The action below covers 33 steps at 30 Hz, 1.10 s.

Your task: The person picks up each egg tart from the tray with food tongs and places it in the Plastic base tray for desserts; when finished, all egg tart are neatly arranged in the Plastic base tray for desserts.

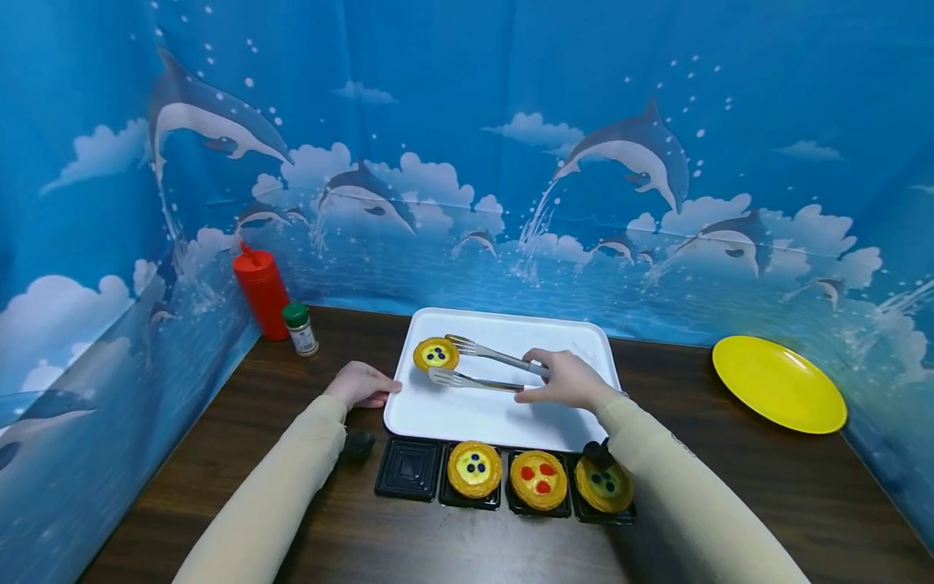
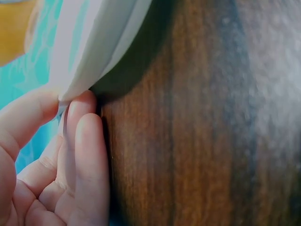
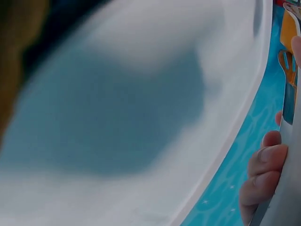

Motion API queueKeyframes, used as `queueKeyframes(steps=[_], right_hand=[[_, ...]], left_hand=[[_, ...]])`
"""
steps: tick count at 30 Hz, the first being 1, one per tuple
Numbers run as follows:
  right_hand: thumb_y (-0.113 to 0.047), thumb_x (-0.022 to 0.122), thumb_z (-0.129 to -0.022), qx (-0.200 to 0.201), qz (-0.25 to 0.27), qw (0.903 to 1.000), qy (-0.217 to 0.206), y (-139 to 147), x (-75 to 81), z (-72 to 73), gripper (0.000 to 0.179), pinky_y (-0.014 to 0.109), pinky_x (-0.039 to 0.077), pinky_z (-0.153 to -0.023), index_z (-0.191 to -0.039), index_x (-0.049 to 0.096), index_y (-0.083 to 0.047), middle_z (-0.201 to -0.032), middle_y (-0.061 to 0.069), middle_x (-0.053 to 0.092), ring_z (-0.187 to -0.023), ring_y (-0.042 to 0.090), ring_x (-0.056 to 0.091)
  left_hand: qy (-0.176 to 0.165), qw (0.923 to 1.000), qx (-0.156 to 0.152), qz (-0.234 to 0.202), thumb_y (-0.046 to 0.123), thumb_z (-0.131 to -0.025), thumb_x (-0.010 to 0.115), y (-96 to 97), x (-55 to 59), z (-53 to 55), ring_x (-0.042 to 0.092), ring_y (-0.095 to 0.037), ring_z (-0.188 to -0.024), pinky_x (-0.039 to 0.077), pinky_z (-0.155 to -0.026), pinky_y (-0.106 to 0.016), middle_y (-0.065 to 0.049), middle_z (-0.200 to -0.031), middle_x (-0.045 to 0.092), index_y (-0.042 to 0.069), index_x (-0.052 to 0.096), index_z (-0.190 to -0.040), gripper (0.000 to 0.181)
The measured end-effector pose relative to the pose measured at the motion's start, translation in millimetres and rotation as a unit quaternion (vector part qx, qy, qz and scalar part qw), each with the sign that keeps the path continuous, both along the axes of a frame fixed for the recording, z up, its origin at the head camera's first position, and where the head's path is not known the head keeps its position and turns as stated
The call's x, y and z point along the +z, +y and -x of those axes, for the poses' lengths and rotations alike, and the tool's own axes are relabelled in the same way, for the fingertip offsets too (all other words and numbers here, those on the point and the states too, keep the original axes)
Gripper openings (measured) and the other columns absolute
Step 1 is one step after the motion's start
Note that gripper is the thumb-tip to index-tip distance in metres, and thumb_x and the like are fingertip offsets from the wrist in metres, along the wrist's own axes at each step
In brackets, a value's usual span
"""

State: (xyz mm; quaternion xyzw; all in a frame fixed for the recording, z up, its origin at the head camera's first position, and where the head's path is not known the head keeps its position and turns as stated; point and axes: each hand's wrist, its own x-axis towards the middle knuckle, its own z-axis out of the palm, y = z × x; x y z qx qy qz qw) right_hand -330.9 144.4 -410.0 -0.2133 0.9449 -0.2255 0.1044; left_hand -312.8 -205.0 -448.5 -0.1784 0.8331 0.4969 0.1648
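My left hand (image 1: pixel 361 384) pinches the left edge of a white tray (image 1: pixel 474 418); the left wrist view shows thumb and fingertips around its rim (image 2: pixel 101 52). Over the tray, my right hand (image 1: pixel 572 381) holds metal tongs (image 1: pixel 503 357) with their arms spread apart. A tart with blue berries (image 1: pixel 435 354) lies near the tray's left side. The tong tips stand at its right side, one toward its upper edge and one toward its lower edge. In the right wrist view, fingers (image 3: pixel 265 172) curl along the tongs' metal arm.
In front of the tray is a row of black square holders: one bare holder (image 1: pixel 409 469), then a blueberry tart (image 1: pixel 474 469), a red-topped tart (image 1: pixel 538 480) and another blueberry tart (image 1: pixel 601 487). A red squeeze bottle (image 1: pixel 263 296) and green-capped shaker (image 1: pixel 300 328) stand left, a yellow plate (image 1: pixel 779 385) right.
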Motion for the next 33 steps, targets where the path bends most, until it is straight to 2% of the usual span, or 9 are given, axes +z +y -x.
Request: queueKeyframes(steps=[3,7,10,13,22,27,33], right_hand=[[-0.049,0.079,-0.072,0.011,0.004,0.9999,0.007,2,4.4,-8.0,0.066,0.032,0.047,-0.065,-0.126,0.057,-0.017,-0.101,0.006,0.066,-0.074,0.016,0.054],[-0.049,0.079,-0.071,0.026,0.006,0.9996,0.012,2,8.8,-18.8,0.067,0.029,0.045,-0.058,-0.126,0.057,-0.016,-0.080,0.000,0.063,-0.067,0.016,0.051],[-0.048,0.079,-0.072,0.034,0.012,0.9991,0.019,2,10.1,-26.8,0.067,0.028,0.042,-0.054,-0.126,0.057,-0.015,-0.067,-0.002,0.056,-0.061,0.015,0.049],[-0.048,0.078,-0.072,0.043,0.022,0.9985,0.026,4,10.3,-34.9,0.067,0.028,0.038,-0.050,-0.126,0.057,-0.015,-0.062,0.000,0.052,-0.057,0.014,0.046],[-0.057,0.074,-0.073,0.083,0.025,0.9957,0.034,10,7.9,-60.2,0.066,0.023,0.033,-0.047,-0.124,0.058,-0.017,-0.056,-0.005,0.043,-0.052,0.008,0.040],[-0.053,0.075,-0.074,0.095,0.025,0.9946,0.034,10,4.9,-69.4,0.062,0.022,0.034,-0.049,-0.123,0.058,-0.018,-0.058,-0.007,0.043,-0.054,0.007,0.041],[-0.056,0.075,-0.072,0.098,0.024,0.9944,0.031,11,1.9,-78.2,0.062,0.020,0.034,-0.049,-0.121,0.059,-0.021,-0.058,-0.010,0.043,-0.055,0.005,0.041]], left_hand=[[-0.002,1.0000,-0.006,-0.002,0.022,-0.083,0.074,0.9,2.5,-1.9,0.063,-0.010,-0.060,0.055,-0.062,-0.020,-0.007,-0.076,0.066,-0.004,0.069,-0.103,0.033],[-0.009,0.9999,-0.006,-0.002,0.023,-0.083,0.074,0.8,5.1,-3.8,0.064,-0.009,-0.061,0.055,-0.063,-0.019,-0.006,-0.077,0.067,-0.003,0.069,-0.102,0.033],[-0.009,0.9999,-0.006,-0.001,0.023,-0.083,0.074,0.0,4.4,-3.9,0.063,-0.009,-0.061,0.055,-0.063,-0.019,-0.006,-0.077,0.067,-0.003,0.069,-0.102,0.033],[-0.005,1.0000,-0.006,0.000,0.023,-0.083,0.074,-0.9,2.2,-2.8,0.062,-0.009,-0.060,0.055,-0.063,-0.020,-0.006,-0.077,0.067,-0.003,0.069,-0.103,0.033],[0.007,0.9998,-0.016,-0.010,0.022,-0.084,0.073,-1.9,1.5,-2.4,0.063,-0.011,-0.060,0.055,-0.065,-0.022,-0.007,-0.077,0.067,-0.004,0.068,-0.105,0.034],[0.009,0.9996,-0.025,-0.008,0.023,-0.084,0.073,-3.5,0.9,-2.5,0.063,-0.012,-0.061,0.055,-0.066,-0.021,-0.007,-0.078,0.067,-0.004,0.068,-0.103,0.032],[0.007,0.9996,-0.023,-0.013,0.023,-0.085,0.072,-4.3,-1.3,-0.1,0.062,-0.010,-0.060,0.055,-0.064,-0.020,-0.006,-0.076,0.066,-0.004,0.069,-0.102,0.032]])
